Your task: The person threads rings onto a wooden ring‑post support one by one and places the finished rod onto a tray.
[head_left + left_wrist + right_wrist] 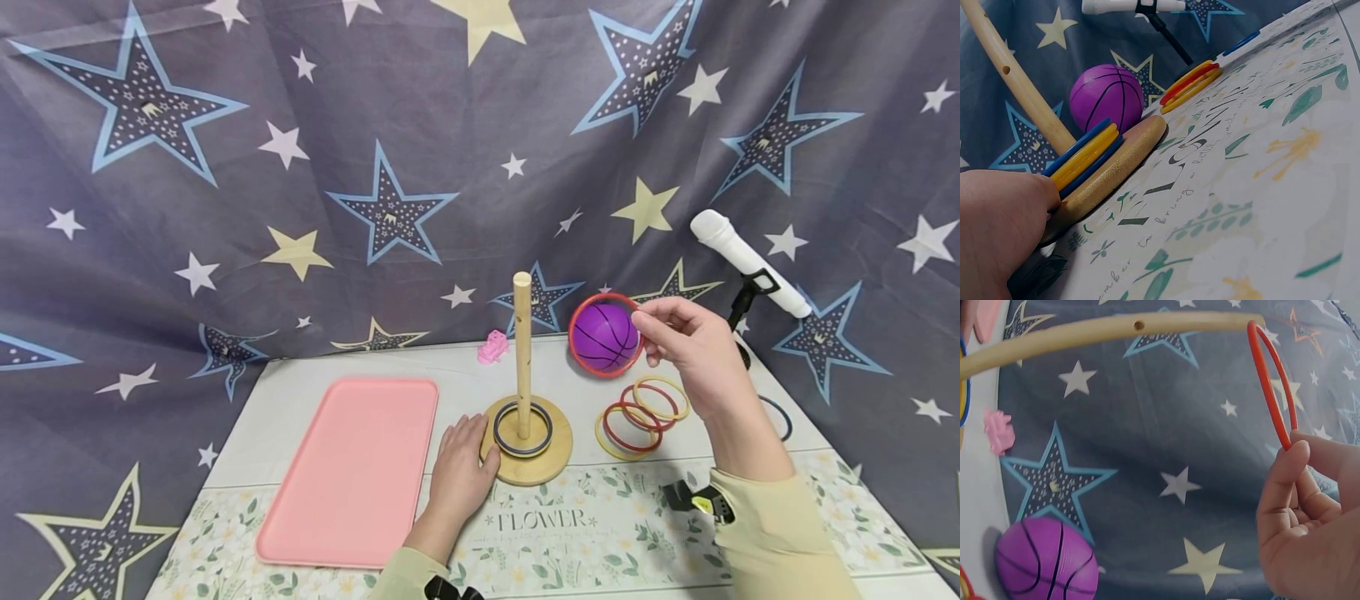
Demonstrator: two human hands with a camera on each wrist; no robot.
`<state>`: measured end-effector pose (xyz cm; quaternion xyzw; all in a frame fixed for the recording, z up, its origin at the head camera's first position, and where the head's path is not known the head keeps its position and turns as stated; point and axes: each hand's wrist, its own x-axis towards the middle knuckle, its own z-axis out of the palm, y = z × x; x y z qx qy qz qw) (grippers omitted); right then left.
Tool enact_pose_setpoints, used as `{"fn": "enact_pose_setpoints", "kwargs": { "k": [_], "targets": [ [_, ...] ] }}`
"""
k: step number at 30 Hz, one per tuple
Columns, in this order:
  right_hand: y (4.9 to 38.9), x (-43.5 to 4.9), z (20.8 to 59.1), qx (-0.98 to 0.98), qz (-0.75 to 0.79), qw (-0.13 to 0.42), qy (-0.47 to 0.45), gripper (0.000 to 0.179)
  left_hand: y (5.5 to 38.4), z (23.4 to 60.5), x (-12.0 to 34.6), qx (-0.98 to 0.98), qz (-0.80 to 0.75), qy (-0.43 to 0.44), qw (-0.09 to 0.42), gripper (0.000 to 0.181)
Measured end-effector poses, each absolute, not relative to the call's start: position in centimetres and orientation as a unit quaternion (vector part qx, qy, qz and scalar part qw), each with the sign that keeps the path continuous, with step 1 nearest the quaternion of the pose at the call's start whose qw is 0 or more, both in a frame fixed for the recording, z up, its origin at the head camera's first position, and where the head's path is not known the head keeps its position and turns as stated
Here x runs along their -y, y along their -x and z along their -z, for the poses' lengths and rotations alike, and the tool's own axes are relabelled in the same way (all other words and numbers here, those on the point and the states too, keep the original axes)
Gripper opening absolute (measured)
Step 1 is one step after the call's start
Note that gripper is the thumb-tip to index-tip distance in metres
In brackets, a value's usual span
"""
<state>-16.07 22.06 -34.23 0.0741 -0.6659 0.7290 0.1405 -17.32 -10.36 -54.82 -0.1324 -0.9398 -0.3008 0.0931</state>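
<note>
My right hand [693,346] pinches a red ring [1266,381] at its edge between thumb and fingertips, raised above the table. In the head view the purple ball shows through this ring. A wooden peg stand [523,358] has an upright pole on a round base. Blue and yellow rings [1082,159] lie stacked around the pole's foot. My left hand [461,471] rests against the left side of the base, its fingers fairly straight and thumb at the edge. Several loose red and yellow rings [637,421] overlap on the table right of the stand.
Left of the stand lies a pink tray [352,471]. A purple ball [1047,559] and a small pink toy [492,347] sit at the back. A white microphone [750,262] on a black stand is at the right, with a dark blue ring [783,417] near it.
</note>
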Motion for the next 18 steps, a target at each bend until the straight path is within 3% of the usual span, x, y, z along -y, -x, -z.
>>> {"fn": "enact_pose_setpoints", "kwargs": {
  "k": [9,18],
  "targets": [
    [16.6,-19.6,32.9,0.653,-0.738,0.151,-0.074,0.016,17.4,55.0,10.4,0.939,0.3,0.136,0.096,0.057],
    [17.3,-16.9,32.2,0.634,-0.751,0.163,-0.088,0.009,17.4,54.9,10.4,0.939,0.303,0.133,0.094,0.057]
  ]
}}
